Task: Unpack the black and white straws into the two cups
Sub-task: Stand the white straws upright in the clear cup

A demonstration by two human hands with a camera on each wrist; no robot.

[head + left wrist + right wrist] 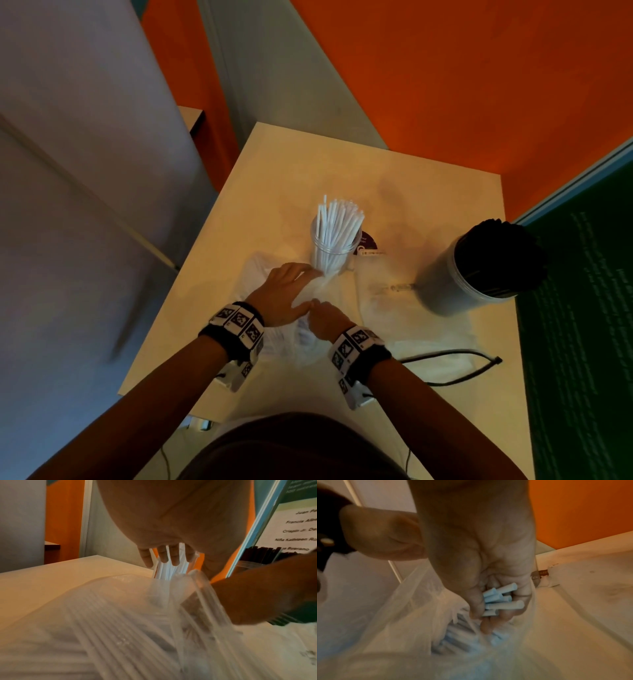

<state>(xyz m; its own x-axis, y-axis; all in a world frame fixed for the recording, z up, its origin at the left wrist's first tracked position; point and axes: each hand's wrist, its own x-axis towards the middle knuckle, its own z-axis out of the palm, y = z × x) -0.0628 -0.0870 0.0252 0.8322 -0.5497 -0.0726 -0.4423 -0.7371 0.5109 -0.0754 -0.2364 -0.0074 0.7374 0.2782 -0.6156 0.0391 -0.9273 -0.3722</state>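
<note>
Orange walls, small white table (428, 192). Right hand (488, 595) is inside the plastic bag (120, 615), fingers curled tight around a bunch of white straws (501, 599). Left hand (287, 291) rests flat on the bag, fingers relaxed. Best bet: pin the bag down, pull straight, then drop them into the clear cup (334, 246). Black straws (496, 253) already fill the other cup (445, 294).

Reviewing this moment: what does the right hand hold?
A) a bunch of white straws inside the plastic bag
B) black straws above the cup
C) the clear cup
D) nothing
A: in the right wrist view the right hand has its fingers curled round a bunch of white straws within the open plastic bag.
</note>
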